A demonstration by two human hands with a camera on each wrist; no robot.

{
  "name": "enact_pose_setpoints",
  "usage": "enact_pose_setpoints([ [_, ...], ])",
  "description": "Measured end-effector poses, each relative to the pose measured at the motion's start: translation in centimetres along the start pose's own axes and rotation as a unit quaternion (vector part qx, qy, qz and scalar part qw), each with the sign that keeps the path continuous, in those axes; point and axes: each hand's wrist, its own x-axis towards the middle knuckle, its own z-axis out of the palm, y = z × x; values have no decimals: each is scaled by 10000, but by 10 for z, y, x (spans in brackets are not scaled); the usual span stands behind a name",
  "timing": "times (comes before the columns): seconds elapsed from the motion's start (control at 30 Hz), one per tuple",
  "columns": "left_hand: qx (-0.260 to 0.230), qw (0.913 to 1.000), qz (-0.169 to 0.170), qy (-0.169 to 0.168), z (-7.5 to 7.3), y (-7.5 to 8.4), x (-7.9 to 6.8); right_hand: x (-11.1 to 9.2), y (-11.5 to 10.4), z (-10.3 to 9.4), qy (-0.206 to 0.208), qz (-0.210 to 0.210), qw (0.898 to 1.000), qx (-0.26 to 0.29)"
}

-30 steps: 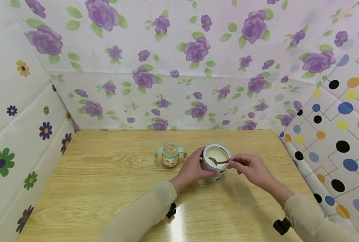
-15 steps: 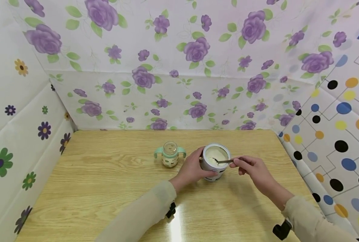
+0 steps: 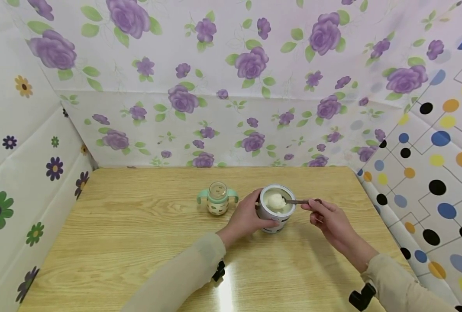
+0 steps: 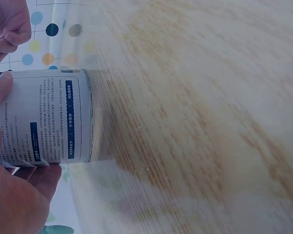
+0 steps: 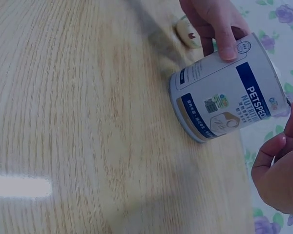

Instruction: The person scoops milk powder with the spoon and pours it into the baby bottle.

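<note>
My left hand [image 3: 250, 216] grips the side of a white, blue-printed powder can [image 5: 224, 90], thumb on its front and fingers round the far side. The can stands tilted on the table with its top uncovered. Pale cream powder [image 3: 284, 208] shows inside it. My right hand [image 3: 329, 219] pinches the handle of a dark metal spoon [image 3: 298, 201] at the can's right rim. A rounded heap of powder sits on the spoon's bowl, over the can's mouth. In the right wrist view the spoon is mostly hidden behind the can and fingers.
Left of the can stands a baby bottle [image 3: 217, 206] with green handles and an uncovered clear neck. The wooden table [image 3: 137, 234] ends at a flowered cloth wall [image 3: 231, 130] behind. Patterned cloth walls also stand to the left and right.
The spoon has risen out of the powder with a heap on it, its handle now nearly level. My right hand has shifted slightly right. The left hand keeps its hold on the can.
</note>
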Motion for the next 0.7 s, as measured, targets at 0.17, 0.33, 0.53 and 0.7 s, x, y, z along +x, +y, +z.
enact_pose_setpoints([
  [0.17,41,10000,-9,28,0,-1,0,2,0,1,62,-43,9995,304],
  [0.33,64,10000,-19,20,-1,-1,0,4,4,1,54,-72,9993,358],
  [0.53,72,10000,-56,16,-1,1,0,7,6,3,129,-326,9992,170],
  [0.7,81,9999,-83,-5,0,1,1,7,8,2,87,-395,9992,-11],
])
